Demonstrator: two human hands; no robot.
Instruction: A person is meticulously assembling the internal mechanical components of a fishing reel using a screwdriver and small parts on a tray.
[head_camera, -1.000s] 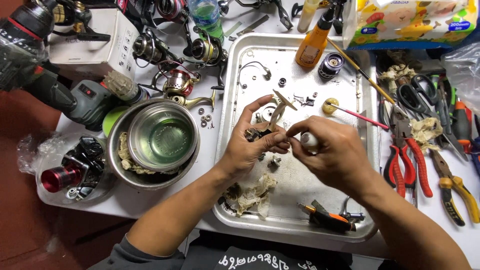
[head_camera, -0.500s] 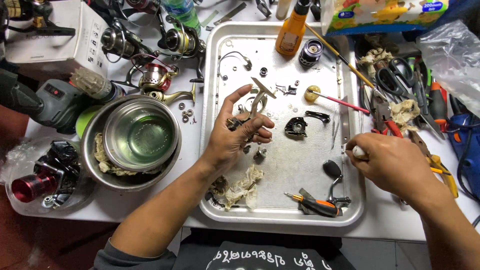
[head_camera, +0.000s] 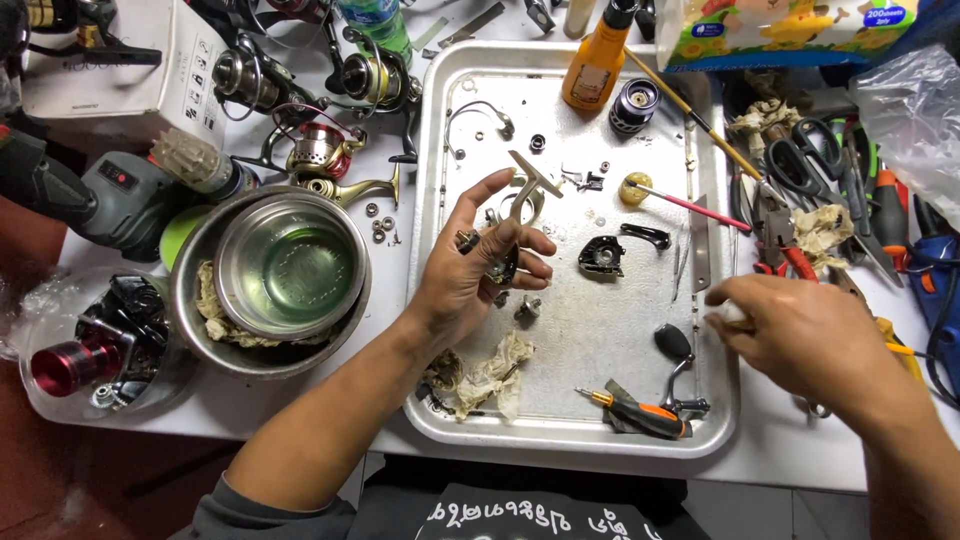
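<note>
Right, your metal tray (head_camera: 440, 150) sits under the left hand and reaches across to the right hand's knuckles. Left of your left forearm: nested steel bowls (head_camera: 285, 275), well apart from the hand. Your left hand (head_camera: 470, 275) is over the tray, palm turned up and inward, forearm coming in diagonally from bottom left. Index finger stretched up, other fingers curled around the reel body (head_camera: 505, 255); its flat metal arm (head_camera: 533, 175) sticks out above the fingertips. Your right hand (head_camera: 800, 335) is at the tray's right edge, back of hand to camera, wrist angled in from lower right. Fingers pinched on a small white piece (head_camera: 733, 315); can't tell what it is. Between the hands: black side cover (head_camera: 601, 255), lying loose on the tray. Just below the right hand's fingertips: black crank handle (head_camera: 678, 365). Below that, an orange-handled screwdriver (head_camera: 640, 410).
</note>
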